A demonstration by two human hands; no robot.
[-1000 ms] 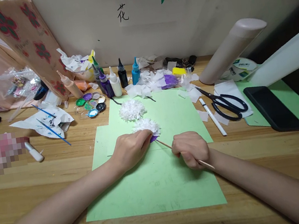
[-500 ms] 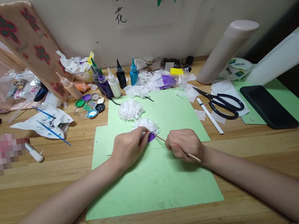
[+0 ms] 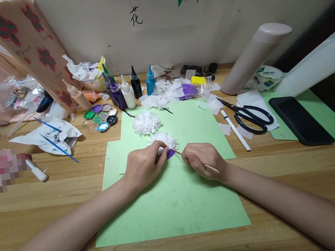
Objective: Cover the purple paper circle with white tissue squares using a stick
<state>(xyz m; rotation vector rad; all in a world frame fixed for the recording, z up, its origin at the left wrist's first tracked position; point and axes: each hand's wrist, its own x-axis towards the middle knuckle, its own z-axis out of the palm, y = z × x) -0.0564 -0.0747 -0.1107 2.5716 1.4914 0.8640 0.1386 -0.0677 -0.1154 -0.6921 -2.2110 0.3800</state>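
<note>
My right hand (image 3: 204, 161) is closed around a thin wooden stick (image 3: 213, 169), whose far tip points up and left at my left fingertips. My left hand (image 3: 146, 165) is pinched at the stick's tip; whatever lies between those fingers is too small to make out. Just under the fingertips, a purple patch (image 3: 170, 154) shows on the green paper (image 3: 172, 202). Beyond it sits a fluffy white tissue-paper cluster (image 3: 166, 139), its near side partly hidden by my left hand. A second white cluster (image 3: 146, 122) lies farther back on the green sheet.
Paint bottles (image 3: 128, 93) stand at the back, beside a paint palette (image 3: 101, 118). White paper scraps (image 3: 162, 93) lie to their right. Scissors (image 3: 250, 117), a white pen (image 3: 235, 130) and a phone (image 3: 300, 120) lie at the right. Paintbrushes (image 3: 59, 148) rest on crumpled tissue at the left.
My right hand has shifted slightly left and up along with the stick, and less of the stick shows between the hands. My left hand stays in nearly the same place.
</note>
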